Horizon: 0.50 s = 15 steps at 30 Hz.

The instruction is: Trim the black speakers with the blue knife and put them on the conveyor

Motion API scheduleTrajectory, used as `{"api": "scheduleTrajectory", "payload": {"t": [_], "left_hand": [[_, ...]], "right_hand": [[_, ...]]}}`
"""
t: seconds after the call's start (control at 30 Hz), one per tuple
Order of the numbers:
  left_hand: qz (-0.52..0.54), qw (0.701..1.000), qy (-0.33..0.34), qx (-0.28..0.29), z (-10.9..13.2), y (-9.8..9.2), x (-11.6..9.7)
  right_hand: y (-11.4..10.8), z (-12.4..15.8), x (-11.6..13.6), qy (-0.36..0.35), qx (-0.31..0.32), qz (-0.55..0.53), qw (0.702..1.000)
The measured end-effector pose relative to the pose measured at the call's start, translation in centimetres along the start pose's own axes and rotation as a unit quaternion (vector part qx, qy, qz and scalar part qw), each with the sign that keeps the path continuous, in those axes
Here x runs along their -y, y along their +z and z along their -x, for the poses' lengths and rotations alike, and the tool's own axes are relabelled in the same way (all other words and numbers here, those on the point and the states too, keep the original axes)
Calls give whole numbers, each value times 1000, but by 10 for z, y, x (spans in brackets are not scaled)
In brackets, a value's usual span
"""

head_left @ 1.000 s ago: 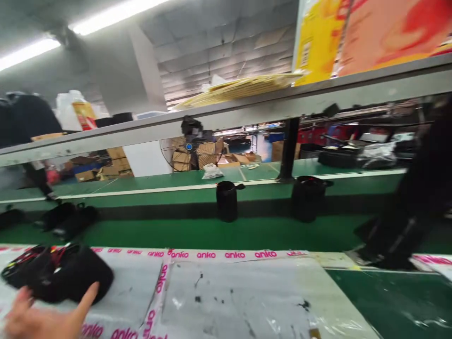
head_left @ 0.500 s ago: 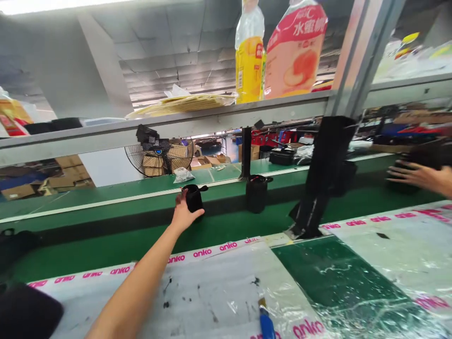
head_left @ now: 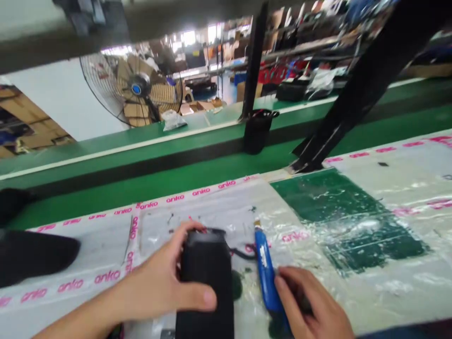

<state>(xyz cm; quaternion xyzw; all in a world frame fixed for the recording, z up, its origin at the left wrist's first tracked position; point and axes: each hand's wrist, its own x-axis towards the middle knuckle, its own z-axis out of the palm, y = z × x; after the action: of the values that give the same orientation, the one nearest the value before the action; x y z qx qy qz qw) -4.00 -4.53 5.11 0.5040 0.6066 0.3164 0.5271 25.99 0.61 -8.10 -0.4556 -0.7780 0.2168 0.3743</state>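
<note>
My left hand [head_left: 165,282] is wrapped round a black cylindrical pouch [head_left: 206,282] that lies on the plastic-covered worktop [head_left: 353,235] close in front of me. A thin black cord sticks out of its right side. My right hand [head_left: 310,306] is closed on the lower end of a blue utility knife [head_left: 264,263], whose tip points away from me, just right of the pouch. Both hands are near the bottom edge of the view.
A second black pouch [head_left: 257,129] stands upright on the green conveyor belt [head_left: 176,176] beyond the worktop. Another black item [head_left: 31,254] lies at the left. A black slanted post [head_left: 356,89] rises at the right. A floor fan [head_left: 132,89] stands behind.
My left hand took the black pouch off the conveyor and brought it back onto the worktop. My right hand has come into view and closed on the blue knife. The camera has tilted down.
</note>
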Motion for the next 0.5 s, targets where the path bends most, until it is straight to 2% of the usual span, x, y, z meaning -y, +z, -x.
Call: {"api": "scheduleTrajectory", "payload": {"t": [0.07,0.17,0.33,0.43,0.5], "left_hand": [[-84,995,-29,45,13,19,5],[-247,969,-19,0,9,27,10],[-372,922,102,-35,-16,24,13],[-376,909,175,-32,-25,30,21],[-304,927,217,-28,-28,37,32]], "right_hand": [[-4,-8,7,23,37,20,999],[-4,-22,22,60,92,75,991],[12,-52,41,124,158,169,965],[12,-72,43,145,181,168,958],[1,-82,44,149,190,135,961]]}}
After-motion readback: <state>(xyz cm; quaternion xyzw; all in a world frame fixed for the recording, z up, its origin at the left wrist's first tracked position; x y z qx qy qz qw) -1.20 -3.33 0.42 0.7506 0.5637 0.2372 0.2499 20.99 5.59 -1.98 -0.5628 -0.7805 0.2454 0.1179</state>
